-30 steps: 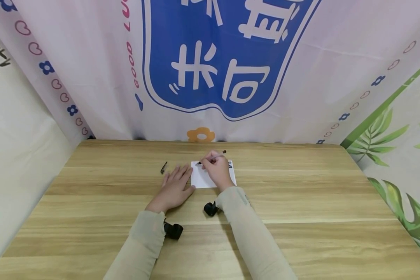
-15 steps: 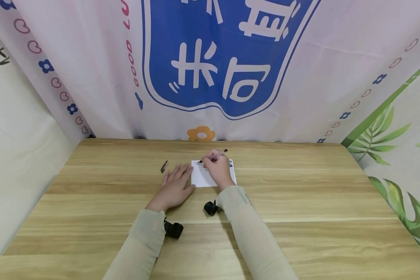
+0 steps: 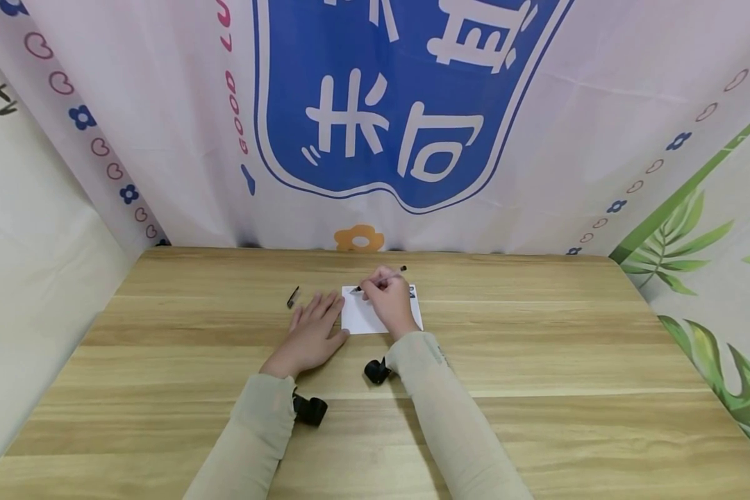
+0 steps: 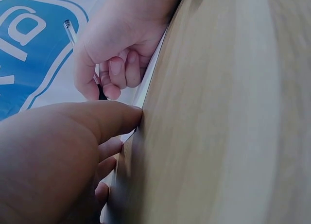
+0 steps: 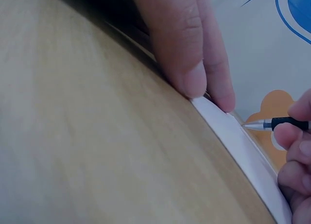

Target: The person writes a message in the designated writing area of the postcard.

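A small white sheet of paper (image 3: 357,321) lies on the wooden table, with a dark printed mark at its upper right corner. My right hand (image 3: 389,302) pinches a pen (image 3: 392,276) with a clear barrel and black grip, resting over the sheet's right part. In the right wrist view the tip of the pen (image 5: 265,124) is at the paper's surface, near the upper left in the head view. My left hand (image 3: 309,339) lies flat with its fingers spread, fingertips and thumb at the sheet's left edge. Left of the paper lies a black pen cap (image 3: 293,297).
The wooden table (image 3: 556,361) reaches back to a printed curtain (image 3: 194,139) with a blue sign. Leaf-patterned cloth (image 3: 725,312) hangs at the right, pale cloth at the left. Black wrist cameras (image 3: 310,410) sit under both sleeves, close over the table.
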Motion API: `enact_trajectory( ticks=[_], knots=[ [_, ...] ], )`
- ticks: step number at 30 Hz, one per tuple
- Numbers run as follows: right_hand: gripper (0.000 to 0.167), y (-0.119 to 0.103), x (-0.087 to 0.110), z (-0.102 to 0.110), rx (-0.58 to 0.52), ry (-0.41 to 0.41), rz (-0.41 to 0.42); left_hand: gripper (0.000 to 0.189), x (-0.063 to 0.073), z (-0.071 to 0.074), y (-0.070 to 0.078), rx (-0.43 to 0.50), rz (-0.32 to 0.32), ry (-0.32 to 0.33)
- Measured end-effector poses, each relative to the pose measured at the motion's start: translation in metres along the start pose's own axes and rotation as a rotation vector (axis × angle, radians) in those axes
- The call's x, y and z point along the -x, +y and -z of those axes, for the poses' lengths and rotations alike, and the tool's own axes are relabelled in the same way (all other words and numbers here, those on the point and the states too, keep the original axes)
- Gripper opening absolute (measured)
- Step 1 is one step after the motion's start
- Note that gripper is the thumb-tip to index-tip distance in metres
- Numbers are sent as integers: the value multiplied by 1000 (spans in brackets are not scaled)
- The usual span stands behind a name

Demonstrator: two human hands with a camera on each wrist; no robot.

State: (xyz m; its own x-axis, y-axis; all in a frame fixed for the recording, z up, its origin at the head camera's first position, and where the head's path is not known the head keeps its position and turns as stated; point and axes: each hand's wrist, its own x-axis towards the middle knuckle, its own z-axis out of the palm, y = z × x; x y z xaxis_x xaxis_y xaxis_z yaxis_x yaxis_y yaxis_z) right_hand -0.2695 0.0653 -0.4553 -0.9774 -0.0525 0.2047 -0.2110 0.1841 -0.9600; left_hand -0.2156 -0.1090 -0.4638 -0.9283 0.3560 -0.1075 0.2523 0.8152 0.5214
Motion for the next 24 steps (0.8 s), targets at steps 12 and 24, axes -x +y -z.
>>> enact_trajectory(
  ticks=[12,24],
  knots=[
    [14,30,-12,-4,9,16,15,66,1,1,2,5,2,0],
    [17,32,-11,-3,12,0,27,67,1,1,2,3,-1,-2]
  ],
)
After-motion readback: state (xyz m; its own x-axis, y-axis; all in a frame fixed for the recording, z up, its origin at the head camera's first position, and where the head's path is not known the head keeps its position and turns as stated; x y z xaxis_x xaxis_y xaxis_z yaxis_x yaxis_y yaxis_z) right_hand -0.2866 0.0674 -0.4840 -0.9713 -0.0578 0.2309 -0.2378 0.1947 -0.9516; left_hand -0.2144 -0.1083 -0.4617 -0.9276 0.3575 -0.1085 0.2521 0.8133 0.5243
